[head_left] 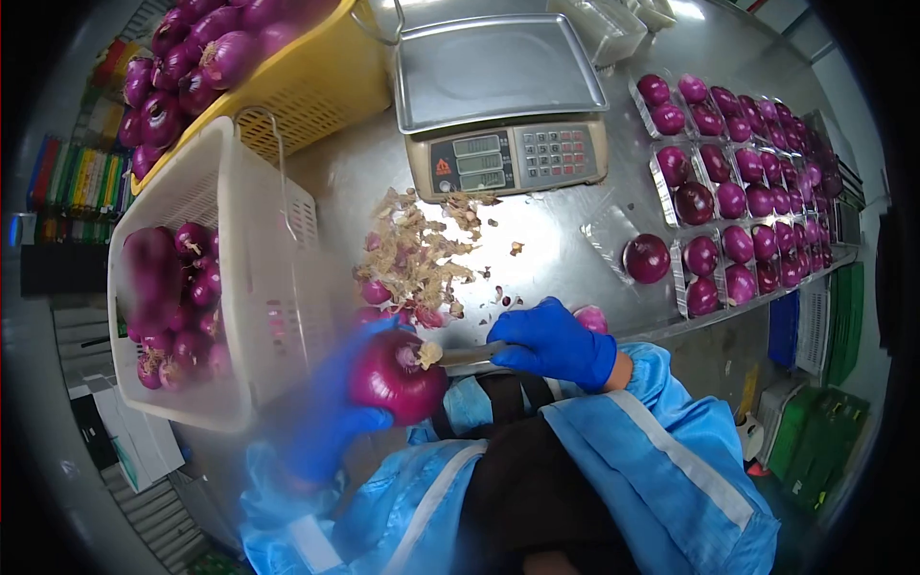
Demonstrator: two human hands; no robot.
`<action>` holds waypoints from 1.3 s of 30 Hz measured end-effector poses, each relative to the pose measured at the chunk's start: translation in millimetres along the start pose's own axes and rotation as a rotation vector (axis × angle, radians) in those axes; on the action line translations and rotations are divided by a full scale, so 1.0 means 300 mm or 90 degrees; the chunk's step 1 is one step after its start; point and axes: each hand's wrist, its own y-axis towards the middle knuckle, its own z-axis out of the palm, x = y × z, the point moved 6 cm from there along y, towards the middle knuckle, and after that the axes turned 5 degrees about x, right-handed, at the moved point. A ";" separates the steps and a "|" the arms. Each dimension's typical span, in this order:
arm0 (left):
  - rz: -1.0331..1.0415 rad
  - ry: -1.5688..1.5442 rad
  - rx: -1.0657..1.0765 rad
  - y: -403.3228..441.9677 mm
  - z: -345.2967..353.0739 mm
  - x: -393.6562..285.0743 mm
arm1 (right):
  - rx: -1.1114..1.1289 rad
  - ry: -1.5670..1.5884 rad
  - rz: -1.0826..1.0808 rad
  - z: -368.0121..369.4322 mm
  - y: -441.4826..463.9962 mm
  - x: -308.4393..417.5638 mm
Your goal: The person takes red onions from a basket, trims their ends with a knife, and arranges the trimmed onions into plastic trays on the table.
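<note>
My left hand (345, 407), in a blue glove and partly blurred, is closed around a red onion (401, 379). The onion's pale, dry root or stem end points to the right. In my right hand (561, 345), also blue-gloved, is a knife (468, 356) whose blade reaches left to that pale end and seems to touch it. Just beyond the onion lies a heap of dry onion skins and trimmings (412, 254) on the steel table. Another onion (591, 318) shows partly behind my right hand.
A weighing scale (498, 77) stands at the back. To the left are a white basket (254, 192) and a yellow basket (326, 81) of red onions. Rows of packed onions in clear trays (731, 199) fill the right side. One onion (647, 259) sits at a clear tray (606, 235).
</note>
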 end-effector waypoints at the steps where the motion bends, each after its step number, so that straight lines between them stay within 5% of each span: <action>1: 0.009 -0.040 -0.016 0.006 0.002 0.016 | -0.024 0.003 -0.005 -0.013 0.000 0.007; 5: 0.033 -0.308 -0.097 0.016 0.020 0.101 | -0.067 0.078 0.236 -0.032 -0.007 -0.045; 7: 0.006 -0.507 -0.127 0.032 0.021 0.186 | -0.072 -0.104 0.149 -0.089 -0.012 0.050; 12: 0.023 -0.350 -0.168 0.025 0.092 0.281 | -0.073 -0.156 -0.068 -0.062 -0.019 0.159; 14: 0.067 -0.351 -0.144 0.050 0.184 0.206 | -0.046 -0.202 -0.055 -0.045 -0.013 0.164; 19: -0.011 -0.780 -0.052 0.024 0.179 0.312 | -0.008 -0.232 -0.017 -0.009 -0.017 0.086; 27: -0.046 -0.697 -0.143 0.015 0.177 0.353 | -0.052 -0.177 -0.015 0.002 -0.077 -0.005; 31: -0.003 -0.826 -0.207 0.010 0.115 0.367 | 0.022 0.169 0.346 0.108 -0.209 -0.227; 33: 0.042 -0.479 -0.308 0.022 0.033 0.398 | 0.045 0.362 0.379 0.106 -0.170 -0.149; 34: 0.046 -0.497 -0.272 0.042 0.043 0.391 | 0.075 0.358 0.335 0.110 -0.150 -0.151; 37: 0.039 -0.369 -0.237 0.079 0.049 0.372 | -0.093 0.070 0.319 0.032 -0.161 -0.179; 39: 0.035 -0.245 -0.223 0.141 0.087 0.354 | -0.203 0.101 0.333 -0.031 -0.213 -0.169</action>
